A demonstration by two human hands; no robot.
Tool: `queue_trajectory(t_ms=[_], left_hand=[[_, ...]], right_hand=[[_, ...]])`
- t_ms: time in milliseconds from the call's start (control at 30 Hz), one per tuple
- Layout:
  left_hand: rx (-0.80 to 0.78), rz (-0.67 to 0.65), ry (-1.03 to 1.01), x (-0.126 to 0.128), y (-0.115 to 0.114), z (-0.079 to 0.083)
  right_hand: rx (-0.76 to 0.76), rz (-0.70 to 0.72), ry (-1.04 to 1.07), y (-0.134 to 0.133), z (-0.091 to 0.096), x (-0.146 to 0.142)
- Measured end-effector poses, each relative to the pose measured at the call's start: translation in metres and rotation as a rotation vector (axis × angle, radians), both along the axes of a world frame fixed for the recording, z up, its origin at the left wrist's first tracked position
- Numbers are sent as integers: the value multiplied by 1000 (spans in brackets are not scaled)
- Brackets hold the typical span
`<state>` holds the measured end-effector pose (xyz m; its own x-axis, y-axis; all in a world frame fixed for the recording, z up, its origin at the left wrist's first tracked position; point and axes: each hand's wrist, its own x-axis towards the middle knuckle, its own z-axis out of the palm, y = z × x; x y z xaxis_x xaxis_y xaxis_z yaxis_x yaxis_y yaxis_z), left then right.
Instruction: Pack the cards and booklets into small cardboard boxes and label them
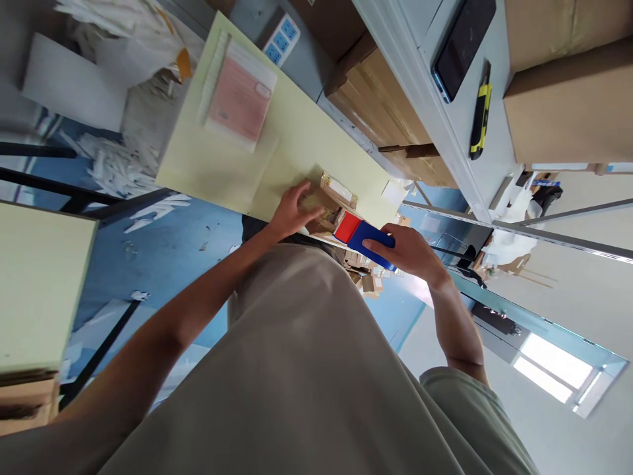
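A small brown cardboard box point(324, 200) lies near the edge of the pale yellow table point(291, 148), shiny tape on its surface. Around its left end is my left hand point(291, 210), thumb and fingers apart and steadying it. In my right hand point(413, 251) is a blue and red tape dispenser point(368, 241), gripped by its blue body. The red end touches or hovers just over the right end of the box; which one I cannot tell. A taped packet point(339, 190) lies close beside the box on its far side.
Pink-and-white packaging point(242, 95) lies on the table's left part, near a power strip point(281, 41). Large cartons point(380, 92) stand behind. A shelf above holds a phone point(463, 46) and a yellow-black utility knife point(481, 112). White scraps point(111, 165) litter the left floor.
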<state>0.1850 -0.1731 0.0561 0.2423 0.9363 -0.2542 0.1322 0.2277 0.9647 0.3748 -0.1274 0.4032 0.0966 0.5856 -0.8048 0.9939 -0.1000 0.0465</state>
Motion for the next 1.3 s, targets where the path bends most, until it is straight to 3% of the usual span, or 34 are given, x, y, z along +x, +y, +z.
queue_trajectory(t_ms=[100,167,333,433,600,767,1100,1300], left_hand=[[165,-356,-28,-20,1,19],[258,-527,7,-25,4,28],[466,-645,110,-12,20,33],[502,-686,140,-2,29,31],[501,-695,155,9,35,29],[437,-597,176,12,35,28],[395,-425,191,19,44,12],[368,-378,204,21,40,11]], right_hand=[[6,11,-28,-2,0,4],[6,10,-42,-4,0,5],[-13,18,-31,-3,0,2],[-9,40,-28,0,-1,-5],[12,63,-28,6,-6,-19],[12,68,-62,5,-12,-25],[-17,64,-187,1,-22,-20],[-27,76,-194,8,-26,-13]])
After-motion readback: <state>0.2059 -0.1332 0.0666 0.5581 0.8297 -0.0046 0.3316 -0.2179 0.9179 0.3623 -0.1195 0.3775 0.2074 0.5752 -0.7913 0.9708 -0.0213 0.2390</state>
